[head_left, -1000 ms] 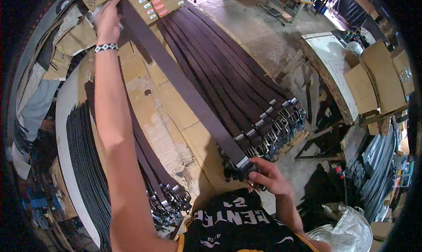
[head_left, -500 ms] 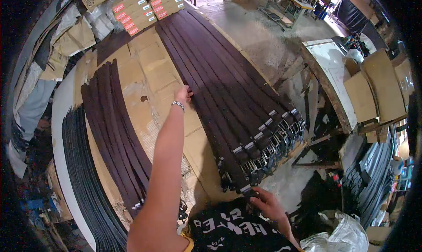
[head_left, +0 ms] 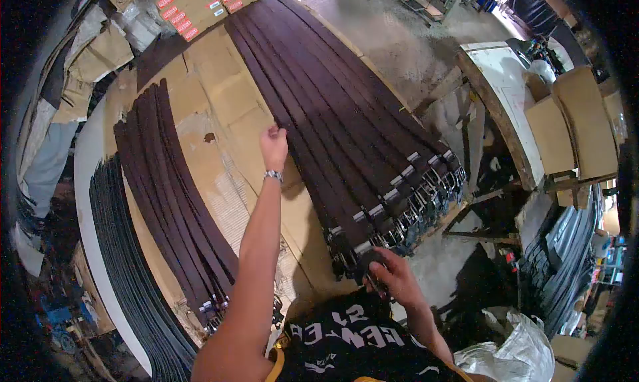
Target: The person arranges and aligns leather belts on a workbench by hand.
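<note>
Long dark brown belts [head_left: 333, 109] lie side by side in a broad row, their metal buckles [head_left: 399, 212] bunched at the near end. My right hand [head_left: 397, 275] is closed around the buckle end of a belt [head_left: 363, 249] at the row's near left corner. Farther up, my left hand [head_left: 273, 147], with a band on its wrist, has its fingers curled closed at the left edge of the row. The fingertips appear to pinch the edge of a belt there, though they are partly hidden.
A smaller bundle of brown belts [head_left: 166, 182] and a bundle of black straps [head_left: 126, 249] lie to the left on the cardboard-covered table [head_left: 213, 142]. Printed boxes [head_left: 193, 9] are stacked at the far end. A white-topped table [head_left: 499, 95] stands right, near a plastic bag [head_left: 509, 355].
My right hand has moved slightly up and away from my body with the buckle end. My left hand has turned, its fingers more curled, still at the row's left edge. The view has shifted slightly.
</note>
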`<move>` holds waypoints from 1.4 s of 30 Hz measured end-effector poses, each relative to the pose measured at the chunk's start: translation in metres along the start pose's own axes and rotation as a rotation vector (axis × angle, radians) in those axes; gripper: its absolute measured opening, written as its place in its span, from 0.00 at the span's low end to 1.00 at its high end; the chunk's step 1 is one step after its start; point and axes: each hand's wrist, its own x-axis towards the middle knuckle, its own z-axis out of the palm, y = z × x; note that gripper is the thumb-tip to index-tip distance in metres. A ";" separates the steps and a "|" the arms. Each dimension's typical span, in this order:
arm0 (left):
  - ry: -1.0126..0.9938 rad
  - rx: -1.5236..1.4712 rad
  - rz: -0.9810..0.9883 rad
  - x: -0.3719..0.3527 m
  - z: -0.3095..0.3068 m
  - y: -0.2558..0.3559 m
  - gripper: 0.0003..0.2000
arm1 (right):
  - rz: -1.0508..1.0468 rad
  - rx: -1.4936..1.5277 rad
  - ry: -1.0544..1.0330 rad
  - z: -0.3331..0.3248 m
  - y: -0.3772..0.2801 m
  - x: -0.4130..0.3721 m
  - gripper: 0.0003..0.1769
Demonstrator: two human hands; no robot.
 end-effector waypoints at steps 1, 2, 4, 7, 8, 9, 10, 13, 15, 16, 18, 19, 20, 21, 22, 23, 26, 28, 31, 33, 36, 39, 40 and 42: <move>-0.031 -0.059 0.014 -0.015 -0.005 -0.007 0.19 | -0.004 0.017 0.005 0.003 -0.003 0.008 0.21; -0.061 -0.119 0.026 -0.033 -0.008 -0.017 0.19 | -0.002 0.030 0.004 0.007 -0.008 0.016 0.21; -0.067 -0.141 0.036 -0.073 -0.017 -0.019 0.19 | -0.032 0.021 0.004 0.011 -0.003 0.024 0.21; -0.041 -0.110 0.025 -0.124 -0.026 0.010 0.19 | 0.008 0.132 -0.008 0.026 -0.017 0.036 0.21; -0.060 -0.153 0.021 -0.134 -0.028 0.013 0.19 | -0.058 0.074 0.007 0.027 -0.008 0.044 0.21; -0.080 -0.193 0.012 -0.145 -0.029 0.015 0.19 | -0.118 0.017 0.022 0.027 0.013 0.055 0.22; -0.067 -0.157 0.031 -0.159 -0.031 0.021 0.18 | -0.108 0.008 0.028 0.030 0.014 0.055 0.22; -0.086 -0.023 -0.001 -0.198 -0.041 0.052 0.16 | 0.038 0.075 0.031 0.039 -0.015 0.053 0.23; -0.153 0.095 -0.126 -0.217 -0.052 0.081 0.17 | 0.038 0.063 0.033 0.035 -0.005 0.052 0.24; -0.223 0.084 -0.114 -0.225 -0.055 0.079 0.18 | 0.017 0.091 0.040 0.034 -0.001 0.051 0.25; -0.357 0.066 -0.089 -0.238 -0.062 0.076 0.21 | -0.060 0.025 0.042 0.031 0.012 0.050 0.25; -0.396 0.053 -0.114 -0.241 -0.063 0.078 0.22 | -0.059 0.068 0.035 0.030 0.018 0.046 0.26; -0.435 0.041 -0.137 -0.244 -0.064 0.082 0.22 | -0.058 0.111 0.028 0.029 0.022 0.043 0.26; -0.475 0.027 -0.160 -0.247 -0.065 0.086 0.22 | -0.058 0.154 0.023 0.030 0.021 0.039 0.27; -0.490 0.028 -0.147 -0.247 -0.065 0.081 0.21 | -0.063 0.166 0.013 0.030 0.021 0.036 0.28; -0.503 0.028 -0.133 -0.243 -0.063 0.070 0.20 | -0.068 0.177 0.002 0.031 0.020 0.035 0.28; -0.386 -0.042 -0.054 -0.246 -0.056 0.058 0.17 | -0.114 0.129 -0.010 0.028 0.029 0.038 0.29; -0.347 -0.087 -0.081 -0.245 -0.055 0.055 0.16 | -0.146 0.057 0.007 0.026 0.033 0.036 0.29; -0.416 -0.061 -0.207 -0.236 -0.060 0.049 0.16 | -0.168 -0.130 0.065 0.023 0.032 0.024 0.31; -0.449 0.030 -0.220 -0.234 -0.062 0.044 0.18 | -0.166 -0.334 0.117 0.020 0.023 0.008 0.32; -0.483 0.033 -0.139 -0.241 -0.066 0.049 0.16 | -0.302 -0.704 0.235 0.040 -0.001 -0.012 0.36; -0.469 -0.033 -0.168 -0.247 -0.064 0.045 0.17 | -0.457 -0.894 0.371 0.059 -0.007 -0.013 0.38; -0.457 -0.038 -0.161 -0.250 -0.064 0.046 0.18 | -0.436 -0.892 0.376 0.062 -0.004 -0.011 0.38; -0.430 -0.047 -0.149 -0.255 -0.065 0.049 0.18 | -0.396 -0.889 0.382 0.064 0.002 -0.005 0.38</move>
